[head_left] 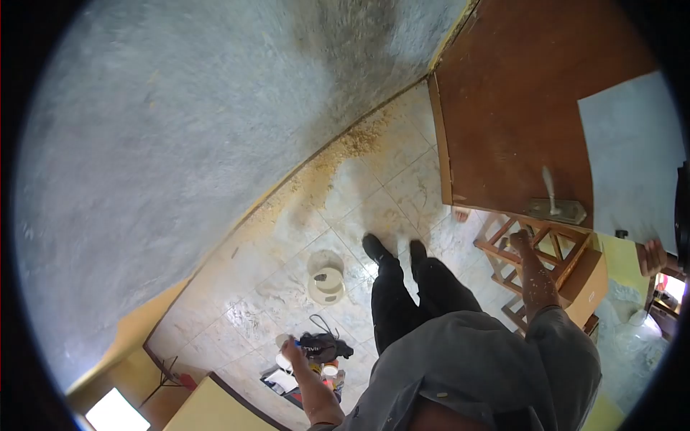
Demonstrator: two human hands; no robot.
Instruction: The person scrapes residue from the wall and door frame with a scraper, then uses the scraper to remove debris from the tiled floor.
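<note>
My left hand (291, 350) is low on the left with its fingers curled. A pale rounded item (283, 359) and a small blue bit show at the fingers; what they hold is unclear. Beneath lies a black bag (320, 346) with a strap. My right hand (519, 239) is closed, over the wooden frame of a stool (568, 248); whether it grips a rail or something small is hidden. Just beyond it, a plastering trowel (557, 210) with a pale handle rests at the stool's far edge. A white bucket (326, 286) stands on the floor between my legs and the wall.
A grey plastered wall (180, 129) with a damp dark patch fills the left. Crumbled debris (359, 140) lies along its foot on the tiles. A brown door panel (517, 93) stands at upper right. Another person's hand (652, 257) is beside a pale sheet (632, 158); a bare foot (461, 213) shows below the door.
</note>
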